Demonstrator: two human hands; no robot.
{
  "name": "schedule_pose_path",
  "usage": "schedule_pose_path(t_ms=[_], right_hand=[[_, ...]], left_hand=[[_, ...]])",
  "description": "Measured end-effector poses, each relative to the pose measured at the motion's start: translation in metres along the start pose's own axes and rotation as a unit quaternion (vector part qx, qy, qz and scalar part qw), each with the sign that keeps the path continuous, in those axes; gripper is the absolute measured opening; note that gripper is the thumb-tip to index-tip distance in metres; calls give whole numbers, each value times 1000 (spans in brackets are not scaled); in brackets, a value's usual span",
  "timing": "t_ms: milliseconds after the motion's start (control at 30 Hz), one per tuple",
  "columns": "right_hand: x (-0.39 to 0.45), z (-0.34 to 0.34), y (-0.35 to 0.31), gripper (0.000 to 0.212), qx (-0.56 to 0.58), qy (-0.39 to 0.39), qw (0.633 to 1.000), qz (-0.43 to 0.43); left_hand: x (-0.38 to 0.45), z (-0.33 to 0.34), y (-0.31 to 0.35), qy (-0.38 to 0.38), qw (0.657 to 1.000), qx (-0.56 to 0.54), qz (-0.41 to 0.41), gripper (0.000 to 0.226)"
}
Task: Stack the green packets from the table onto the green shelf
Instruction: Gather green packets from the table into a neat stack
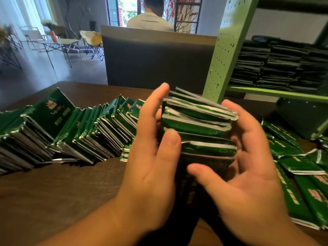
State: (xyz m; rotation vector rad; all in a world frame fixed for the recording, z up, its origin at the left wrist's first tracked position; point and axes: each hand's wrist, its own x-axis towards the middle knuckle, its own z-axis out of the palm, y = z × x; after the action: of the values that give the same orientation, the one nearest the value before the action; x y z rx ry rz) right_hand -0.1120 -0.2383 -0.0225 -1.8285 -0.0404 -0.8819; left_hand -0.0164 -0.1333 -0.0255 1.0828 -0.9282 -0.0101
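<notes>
A stack of several green packets (198,125) is held above the brown table (62,192) between both hands. My left hand (152,167) grips its left side, thumb on the near edge and fingers up the far side. My right hand (248,174) cups the right side, thumb curled under the lower front. A long slanted row of green packets (71,132) lies on the table to the left. The green shelf (276,92) stands at the right, with dark stacks of packets (276,66) on it.
Loose green packets (301,167) lie scattered on the table at the right. The shelf's perforated green upright (223,52) rises just behind the held stack. A dark partition (156,57) stands beyond the table, with a seated person behind it. Folding chairs stand far left.
</notes>
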Motion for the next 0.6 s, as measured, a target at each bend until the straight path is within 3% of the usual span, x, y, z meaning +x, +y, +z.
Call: schedule_pose_path(t_ms=[133, 267, 400, 500, 600], right_hand=[[1, -2, 0, 90, -5, -7, 999, -46], [6, -11, -7, 119, -44, -112, 990, 69], [13, -18, -9, 129, -83, -194, 968, 133], [15, -19, -9, 128, -87, -206, 964, 143], [14, -16, -7, 125, -89, -189, 970, 122]], left_hand=[[0, 2, -1, -3, 1000, 3, 22, 67], [2, -4, -13, 41, 999, 19, -19, 43], [3, -9, -18, 33, 999, 12, -39, 42], [-1, -8, -14, 24, 999, -29, -40, 53], [2, -6, -14, 21, 999, -20, -36, 46]])
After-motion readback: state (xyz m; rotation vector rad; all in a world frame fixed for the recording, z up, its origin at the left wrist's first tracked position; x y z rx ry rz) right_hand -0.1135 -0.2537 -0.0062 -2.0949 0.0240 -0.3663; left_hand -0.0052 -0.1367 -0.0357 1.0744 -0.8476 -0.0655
